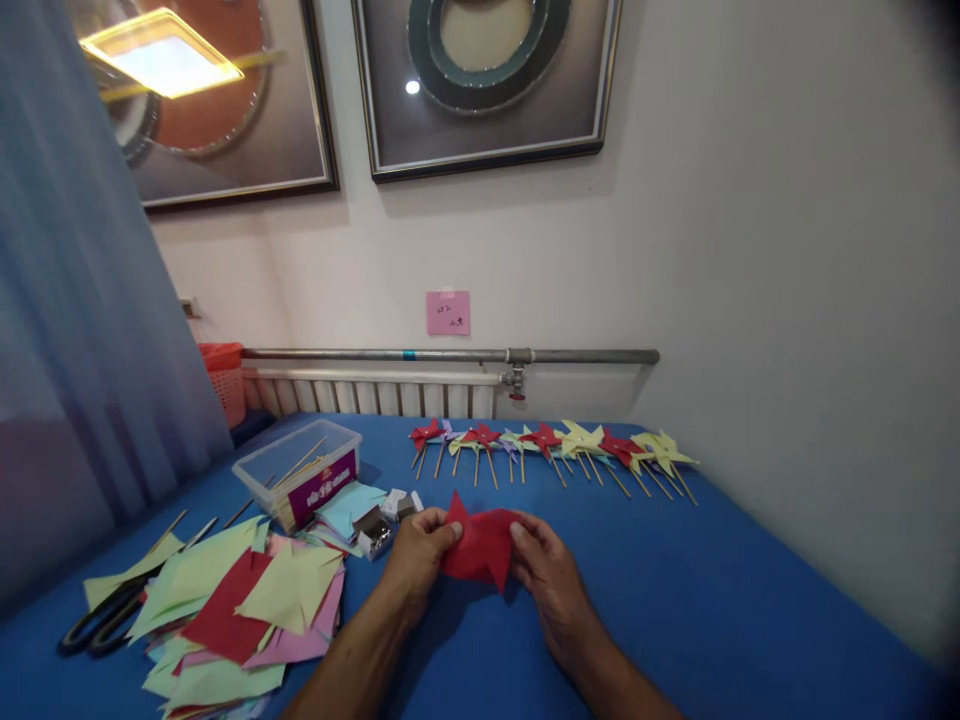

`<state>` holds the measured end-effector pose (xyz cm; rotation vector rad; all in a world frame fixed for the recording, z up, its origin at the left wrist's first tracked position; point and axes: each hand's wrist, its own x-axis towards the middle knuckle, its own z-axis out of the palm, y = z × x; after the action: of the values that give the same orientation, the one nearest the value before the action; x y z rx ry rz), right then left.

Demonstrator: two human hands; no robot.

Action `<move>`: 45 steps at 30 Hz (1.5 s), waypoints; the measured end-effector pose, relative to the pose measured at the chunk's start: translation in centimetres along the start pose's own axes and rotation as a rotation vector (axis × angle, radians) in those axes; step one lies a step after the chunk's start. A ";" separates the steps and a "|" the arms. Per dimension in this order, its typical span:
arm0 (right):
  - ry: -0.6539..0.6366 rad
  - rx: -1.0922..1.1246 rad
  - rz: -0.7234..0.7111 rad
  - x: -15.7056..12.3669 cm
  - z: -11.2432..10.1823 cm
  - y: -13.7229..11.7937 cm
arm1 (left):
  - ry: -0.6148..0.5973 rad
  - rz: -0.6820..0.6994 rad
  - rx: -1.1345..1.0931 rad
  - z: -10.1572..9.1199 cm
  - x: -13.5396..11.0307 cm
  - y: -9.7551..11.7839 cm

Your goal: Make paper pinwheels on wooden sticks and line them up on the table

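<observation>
A red paper sheet [480, 545], cut in from its corners, is held up between my two hands over the blue table. My left hand [420, 560] pinches its left side, thumb on top. Its right side is gripped by my right hand [547, 570], with the thumb in front and the fingers mostly behind. Pointed flaps stick out at the top left and the bottom right of the paper. Close to my left hand stands a small open box [373, 533] with shiny little metal pieces. Left of my forearm lies a pile of cut paper sheets [225, 610] in several colours.
Several finished paper pinwheels [541, 440] on sticks lie in a row at the back. A clear plastic box [251, 470] holds wooden sticks. Black-handled scissors [112, 610] rest at the left. A pink basket [226, 390], a blue curtain [90, 350] and a pipe [450, 356] border the table.
</observation>
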<state>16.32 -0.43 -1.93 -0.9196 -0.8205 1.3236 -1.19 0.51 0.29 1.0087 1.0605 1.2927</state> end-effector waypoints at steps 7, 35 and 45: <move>-0.148 -0.279 -0.137 -0.2 0.3 1.2 | 0.141 0.390 0.521 0.6 -1.1 -0.1; -0.105 0.024 0.040 -0.4 0.6 2.6 | -0.062 -0.093 -0.132 0.8 -0.4 -1.4; -0.109 -0.039 0.017 -0.5 0.4 1.6 | -0.148 -0.095 -0.148 1.2 -1.1 -1.1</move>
<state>15.18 -0.88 -3.23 -0.8920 -0.9270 1.3862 0.19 -0.61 -0.44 0.9163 0.8761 1.1825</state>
